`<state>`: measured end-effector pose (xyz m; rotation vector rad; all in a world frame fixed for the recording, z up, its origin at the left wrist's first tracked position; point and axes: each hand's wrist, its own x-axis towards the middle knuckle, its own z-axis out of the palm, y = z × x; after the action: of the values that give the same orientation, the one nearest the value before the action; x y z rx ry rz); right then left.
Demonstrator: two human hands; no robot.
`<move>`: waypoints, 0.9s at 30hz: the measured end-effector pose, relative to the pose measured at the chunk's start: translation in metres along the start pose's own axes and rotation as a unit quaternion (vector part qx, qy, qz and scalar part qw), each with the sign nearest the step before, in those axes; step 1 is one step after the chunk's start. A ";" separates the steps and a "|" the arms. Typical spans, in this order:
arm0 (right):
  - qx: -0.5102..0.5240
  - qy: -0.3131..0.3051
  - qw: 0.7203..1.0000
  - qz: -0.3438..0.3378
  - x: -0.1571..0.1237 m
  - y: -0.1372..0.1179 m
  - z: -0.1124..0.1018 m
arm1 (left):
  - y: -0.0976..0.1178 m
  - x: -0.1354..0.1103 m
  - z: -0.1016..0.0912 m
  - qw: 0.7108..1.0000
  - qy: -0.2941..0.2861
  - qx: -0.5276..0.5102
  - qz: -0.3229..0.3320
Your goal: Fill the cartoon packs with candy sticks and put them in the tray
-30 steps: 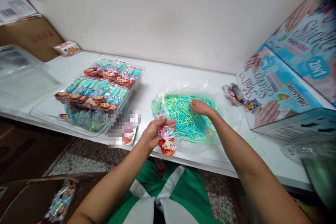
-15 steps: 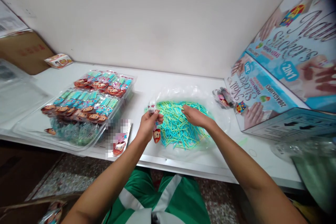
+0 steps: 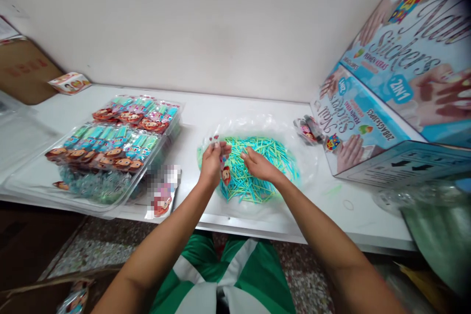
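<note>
My left hand (image 3: 211, 164) is closed on a small clear packet (image 3: 225, 175) printed with a red-haired cartoon figure. It hangs over the left side of a clear plastic basin (image 3: 253, 124). Thin green and blue sticks (image 3: 257, 189) lie loose in a heap inside the basin. Above the heap, my right hand (image 3: 259, 164) has its fingers pinched together, close to the packet. What those fingers hold, if anything, is too small to make out.
To the left, a clear tray (image 3: 121, 206) holds rows of filled packets (image 3: 121, 142). A flat printed pouch (image 3: 164, 198) lies beside it. Large nail sticker boxes (image 3: 368, 108) stand at the right, with small dark packets (image 3: 308, 130) next to them. A brown carton (image 3: 27, 68) sits far left.
My right hand has moved left and closer to my left hand. The packet in my left hand has shifted slightly up and right. The whole view has also shifted a little.
</note>
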<state>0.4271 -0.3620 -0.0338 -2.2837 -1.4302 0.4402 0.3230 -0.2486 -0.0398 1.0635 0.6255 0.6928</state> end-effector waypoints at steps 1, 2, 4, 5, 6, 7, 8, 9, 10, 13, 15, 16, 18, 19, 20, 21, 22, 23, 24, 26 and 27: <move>-0.009 -0.005 1.000 0.022 0.003 0.003 0.006 | -0.003 -0.001 -0.012 0.999 0.002 0.006 -0.043; -0.021 -0.015 0.999 0.036 0.005 0.004 0.013 | -0.006 -0.003 -0.023 0.997 0.011 0.018 -0.079; -0.045 -0.036 0.997 0.051 0.012 0.002 0.030 | -0.013 -0.006 -0.042 0.992 0.048 0.034 -0.108; -0.054 -0.042 0.996 0.057 0.016 -0.002 0.039 | -0.016 -0.008 -0.048 0.992 0.063 0.036 -0.107; -0.062 -0.047 0.995 0.061 0.020 -0.006 0.047 | -0.017 -0.010 -0.053 0.992 0.072 0.032 -0.103; -0.068 -0.054 0.994 0.065 0.023 -0.010 0.055 | -0.018 -0.012 -0.056 0.992 0.073 0.029 -0.100; -0.073 -0.061 0.993 0.069 0.027 -0.014 0.060 | -0.017 -0.013 -0.058 0.992 0.068 0.026 -0.101; -0.075 -0.067 0.992 0.072 0.030 -0.016 0.064 | -0.015 -0.015 -0.059 0.993 0.061 0.025 -0.103; -0.074 -0.071 0.992 0.075 0.032 -0.017 0.066 | -0.012 -0.017 -0.060 0.993 0.053 0.024 -0.106; -0.060 -0.058 0.992 0.091 0.033 -0.011 0.058 | -0.003 -0.023 -0.060 0.993 0.033 0.021 -0.114; -0.040 -0.033 0.993 0.107 0.028 -0.003 0.048 | 0.001 -0.026 -0.058 0.993 0.020 0.017 -0.113; -0.027 -0.018 0.993 0.115 0.025 0.001 0.042 | 0.002 -0.027 -0.056 0.994 0.012 0.016 -0.111; 0.007 0.016 0.991 0.131 0.020 0.007 0.032 | 0.003 -0.030 -0.050 0.995 -0.006 0.016 -0.102; 0.028 0.035 0.989 0.139 0.018 0.010 0.028 | 0.003 -0.031 -0.046 0.995 -0.013 0.018 -0.098; 0.052 0.055 0.987 0.145 0.017 0.012 0.025 | 0.003 -0.033 -0.041 0.995 -0.018 0.020 -0.093; 0.079 0.076 0.982 0.151 0.016 0.013 0.023 | 0.002 -0.034 -0.037 0.996 -0.021 0.022 -0.088; 0.111 0.098 0.977 0.156 0.015 0.013 0.021 | 0.000 -0.035 -0.033 0.996 -0.019 0.024 -0.083; 0.145 0.120 0.969 0.159 0.015 0.011 0.020 | -0.002 -0.035 -0.028 0.997 -0.013 0.021 -0.079; 0.178 0.141 0.961 0.160 0.014 0.007 0.021 | -0.004 -0.036 -0.024 0.997 -0.001 0.014 -0.075; 0.239 0.183 0.941 0.154 0.011 -0.007 0.024 | -0.008 -0.036 -0.014 0.996 0.037 -0.026 -0.075; 0.292 0.209 0.922 0.144 0.009 -0.018 0.028 | -0.010 -0.036 -0.009 0.993 0.060 -0.059 -0.079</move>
<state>0.4041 -0.3418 -0.0499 -1.9299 -0.6403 0.3685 0.2959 -0.2742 -0.0478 0.8574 0.7553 0.6498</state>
